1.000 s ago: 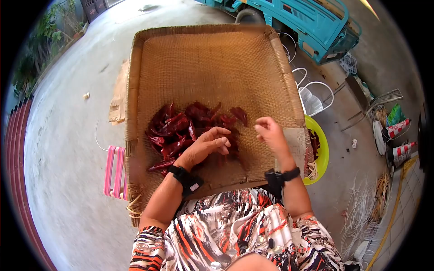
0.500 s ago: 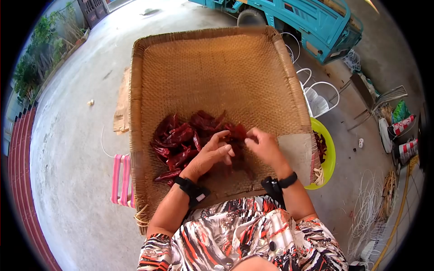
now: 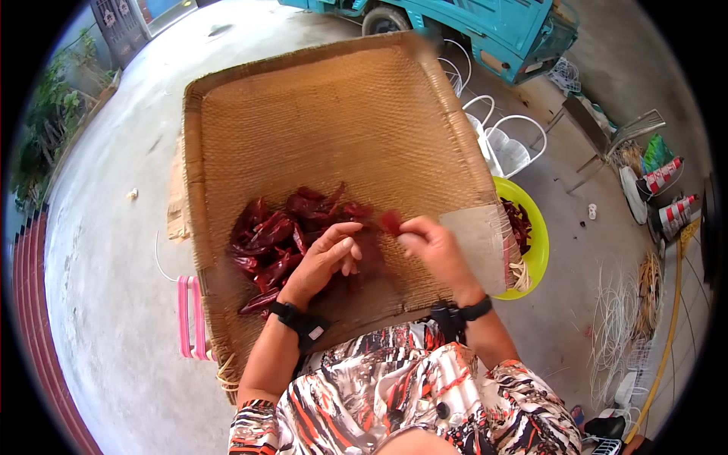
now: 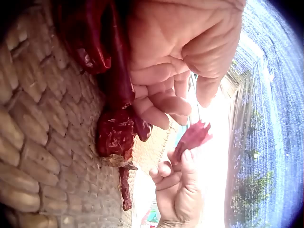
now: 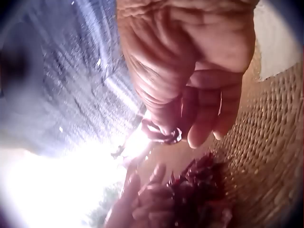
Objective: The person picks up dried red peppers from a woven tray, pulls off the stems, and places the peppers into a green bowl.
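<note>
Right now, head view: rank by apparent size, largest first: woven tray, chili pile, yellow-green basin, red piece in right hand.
1. Woven tray
2. Chili pile
3. Yellow-green basin, visible part only; the tray hides some
4. Red piece in the right hand

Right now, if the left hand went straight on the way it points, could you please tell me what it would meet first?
Most likely the red pepper piece pinched in the right hand, though depth is unclear and the left hand might pass beside it.
</note>
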`<state>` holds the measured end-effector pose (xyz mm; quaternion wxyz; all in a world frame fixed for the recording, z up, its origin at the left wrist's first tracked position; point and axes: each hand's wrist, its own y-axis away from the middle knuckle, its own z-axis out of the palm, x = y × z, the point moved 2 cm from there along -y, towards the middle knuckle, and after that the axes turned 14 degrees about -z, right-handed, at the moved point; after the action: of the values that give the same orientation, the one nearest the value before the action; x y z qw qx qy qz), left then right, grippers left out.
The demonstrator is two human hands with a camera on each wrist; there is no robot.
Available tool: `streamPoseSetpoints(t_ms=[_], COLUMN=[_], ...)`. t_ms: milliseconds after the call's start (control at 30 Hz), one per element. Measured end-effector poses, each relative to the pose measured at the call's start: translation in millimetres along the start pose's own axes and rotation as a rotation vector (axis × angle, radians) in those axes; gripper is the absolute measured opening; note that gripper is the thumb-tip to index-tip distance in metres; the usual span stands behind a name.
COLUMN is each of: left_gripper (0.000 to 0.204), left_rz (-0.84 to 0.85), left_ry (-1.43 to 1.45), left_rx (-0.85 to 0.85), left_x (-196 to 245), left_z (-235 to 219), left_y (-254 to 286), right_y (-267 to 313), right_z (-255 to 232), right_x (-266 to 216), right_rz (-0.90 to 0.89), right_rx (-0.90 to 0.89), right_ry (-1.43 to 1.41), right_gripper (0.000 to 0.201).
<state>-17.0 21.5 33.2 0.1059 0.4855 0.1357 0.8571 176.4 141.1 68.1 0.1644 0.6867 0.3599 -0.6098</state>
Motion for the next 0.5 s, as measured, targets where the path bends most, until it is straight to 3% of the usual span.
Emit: streamPoseSetpoints(t_ms=[133, 233, 333, 433, 500], left_gripper=[0.023, 0.021, 0.020, 0.020, 0.020], left_rz=[-0.028, -0.032, -0.030, -0.049, -0.054], left_ry=[-0.032, -0.103, -0.140, -0.140, -0.161], left_rx=[0.000, 0.003, -0.034, -0.060, -0.047], left_x=[-7, -6, -7, -5, -6], left_z=[-12, -12, -13, -10, -10], left_y=[-4, -3, -5, -2, -2], right_y=[12, 16, 13, -5, -20], right_z=[-68, -105, -98, -47, -13], right_x=[22, 23, 19, 6, 14], right_rz=[-0.005, -0.089, -0.034, 0.154, 0.068], right_rx=[0.569, 0.792, 0.675, 0.368, 0.040], right_ry=[-0.539, -1.047, -0.946, -0.326, -0.125], right_gripper=[0.018, 0.015, 0.016, 0.024, 0.031])
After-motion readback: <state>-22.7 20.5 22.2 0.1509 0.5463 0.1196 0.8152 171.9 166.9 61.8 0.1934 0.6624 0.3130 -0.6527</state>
